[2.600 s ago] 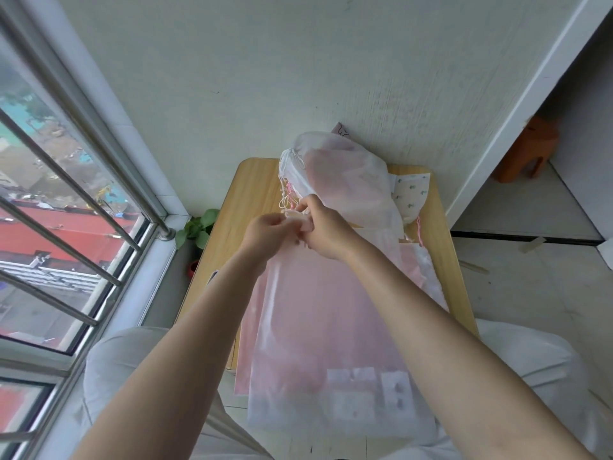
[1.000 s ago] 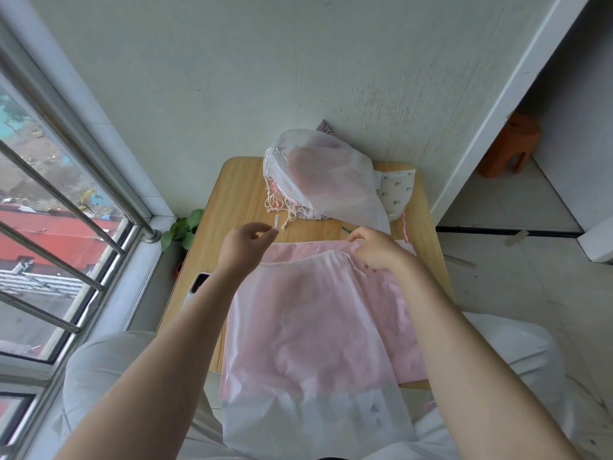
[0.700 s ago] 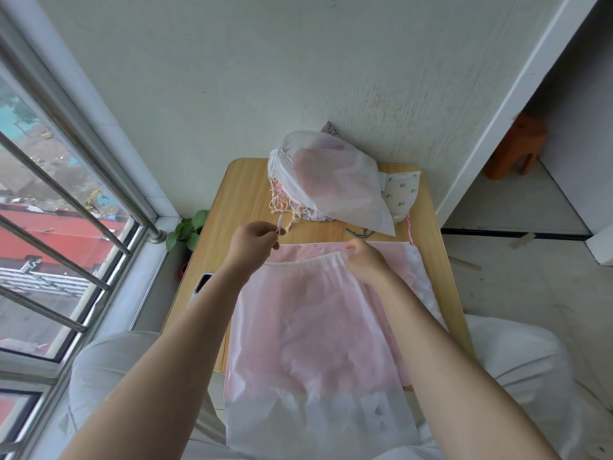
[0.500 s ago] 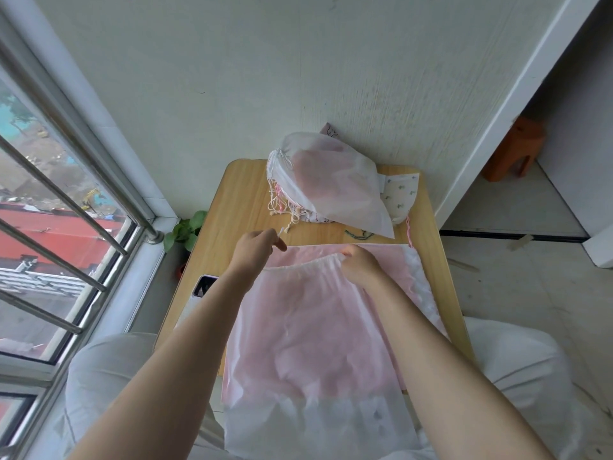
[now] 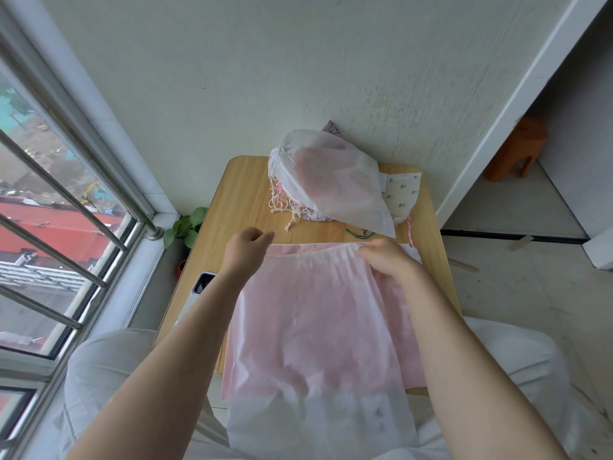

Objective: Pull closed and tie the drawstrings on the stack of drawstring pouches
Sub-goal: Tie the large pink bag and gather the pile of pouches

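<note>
Right hand (image 5: pixel 384 257) pinches the pouch (image 5: pixel 315 313) hem; left hand (image 5: pixel 247 249) fingers curled, seemingly on cord.

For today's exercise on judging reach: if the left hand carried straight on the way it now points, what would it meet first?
The left hand points up the table toward the far pile. Probably it would first meet the loose cord ends hanging from the tied pouches. Its height above the table is unclear, so it might pass over them.
</note>
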Demonstrator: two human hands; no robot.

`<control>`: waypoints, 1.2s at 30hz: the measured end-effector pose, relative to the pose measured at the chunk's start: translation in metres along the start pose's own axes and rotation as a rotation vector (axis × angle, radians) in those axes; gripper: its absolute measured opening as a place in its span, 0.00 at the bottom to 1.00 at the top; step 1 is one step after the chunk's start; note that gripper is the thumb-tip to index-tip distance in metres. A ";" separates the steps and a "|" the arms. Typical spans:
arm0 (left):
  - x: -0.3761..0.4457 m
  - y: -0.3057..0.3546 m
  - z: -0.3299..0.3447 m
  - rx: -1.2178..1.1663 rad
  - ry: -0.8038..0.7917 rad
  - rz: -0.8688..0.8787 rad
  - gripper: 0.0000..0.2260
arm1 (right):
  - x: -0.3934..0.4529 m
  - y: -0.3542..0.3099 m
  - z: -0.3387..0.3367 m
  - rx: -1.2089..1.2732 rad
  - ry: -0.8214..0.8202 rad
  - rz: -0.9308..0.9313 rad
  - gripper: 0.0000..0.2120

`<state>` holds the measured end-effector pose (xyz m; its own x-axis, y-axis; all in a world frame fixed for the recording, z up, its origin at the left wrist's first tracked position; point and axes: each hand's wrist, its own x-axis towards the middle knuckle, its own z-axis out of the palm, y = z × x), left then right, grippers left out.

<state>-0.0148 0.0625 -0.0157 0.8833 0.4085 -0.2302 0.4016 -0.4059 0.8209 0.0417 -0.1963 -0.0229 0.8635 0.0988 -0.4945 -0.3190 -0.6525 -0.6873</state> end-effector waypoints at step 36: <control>-0.006 0.013 -0.032 0.500 -0.051 0.047 0.26 | 0.001 -0.003 -0.015 -0.419 0.315 -0.329 0.20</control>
<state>-0.0225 0.0810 0.0135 0.9089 0.3446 -0.2348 0.4167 -0.7702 0.4829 0.0491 -0.2057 -0.0132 0.9847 0.1604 -0.0676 0.1092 -0.8715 -0.4780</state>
